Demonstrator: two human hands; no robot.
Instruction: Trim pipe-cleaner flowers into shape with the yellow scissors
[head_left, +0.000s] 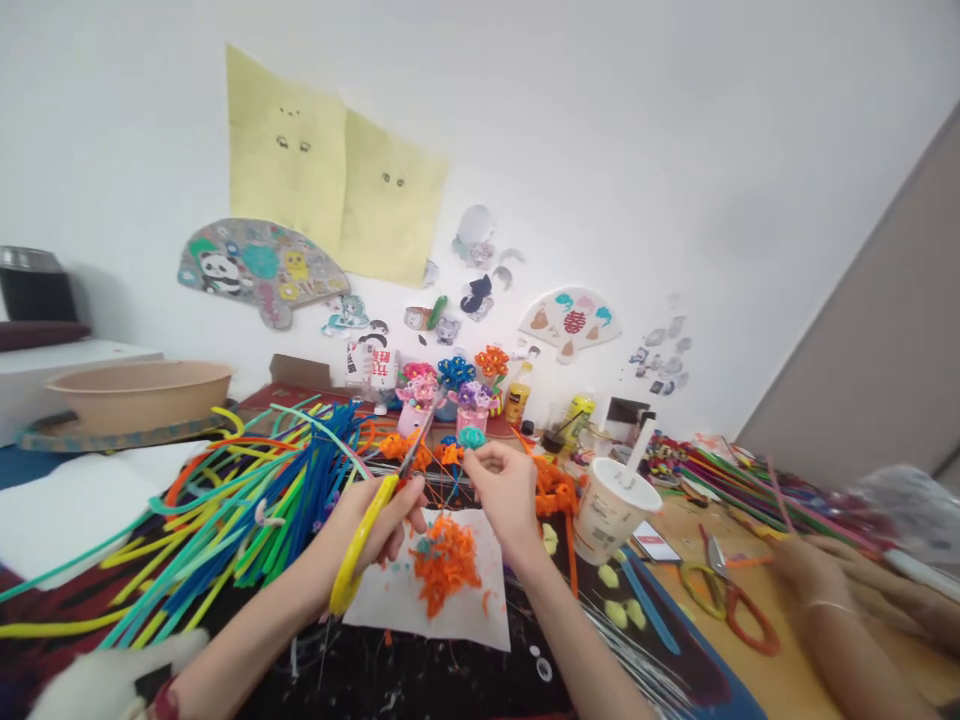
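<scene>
Clippings (448,568) on paper (382,605) — cup (609,512) right

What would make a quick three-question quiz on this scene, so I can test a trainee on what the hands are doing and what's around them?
1. Multiple choice: what holds the scissors with their blades pointing up?
A) the right hand
B) the left hand
C) both hands together

2. True or false: the pile of orange clippings lies on a white sheet.

3. Fill the gap: a ____ sticks up out of the paper cup.

Key: 1. B; 2. True; 3. straw
</scene>
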